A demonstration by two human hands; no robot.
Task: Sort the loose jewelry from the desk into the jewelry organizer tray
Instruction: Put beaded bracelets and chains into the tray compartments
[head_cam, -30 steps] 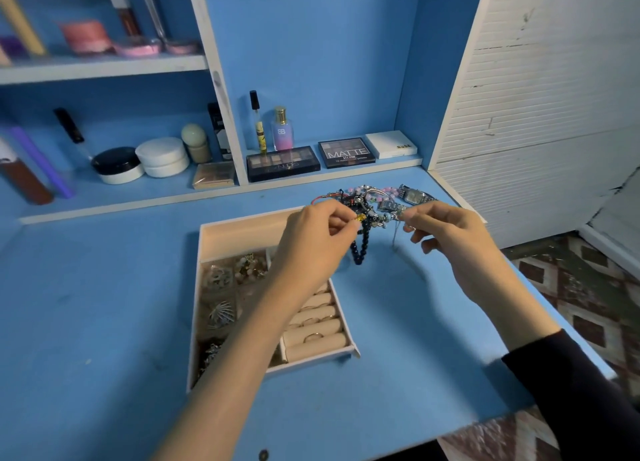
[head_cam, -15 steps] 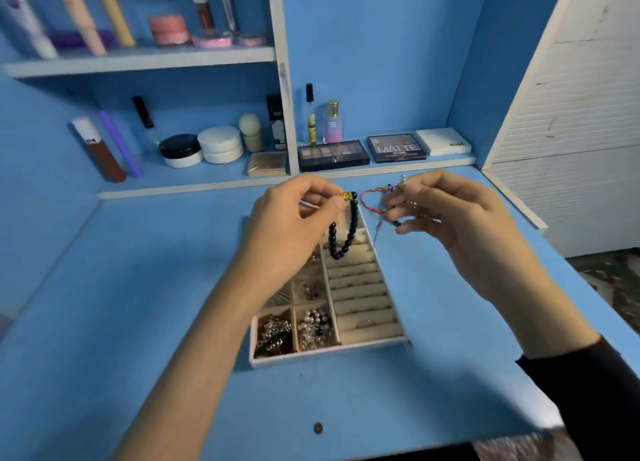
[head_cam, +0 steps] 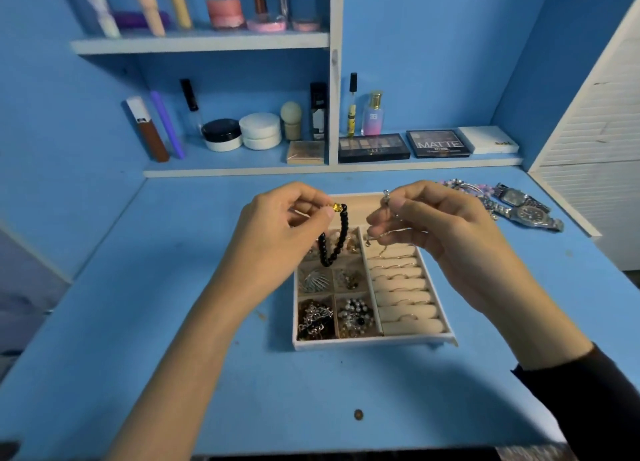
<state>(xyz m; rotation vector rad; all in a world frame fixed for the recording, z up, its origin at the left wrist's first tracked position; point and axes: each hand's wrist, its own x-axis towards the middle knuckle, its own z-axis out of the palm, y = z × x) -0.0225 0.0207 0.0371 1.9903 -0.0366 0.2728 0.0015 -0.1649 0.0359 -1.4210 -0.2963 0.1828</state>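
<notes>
Bracelet (head_cam: pixel 341 232): black beads, gold charm, left hand (head_cam: pixel 277 230) pinching.

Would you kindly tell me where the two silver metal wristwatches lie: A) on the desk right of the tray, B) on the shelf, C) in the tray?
A: the two silver metal wristwatches rest on the blue desk, to the right of the beige jewelry organizer tray.
</notes>
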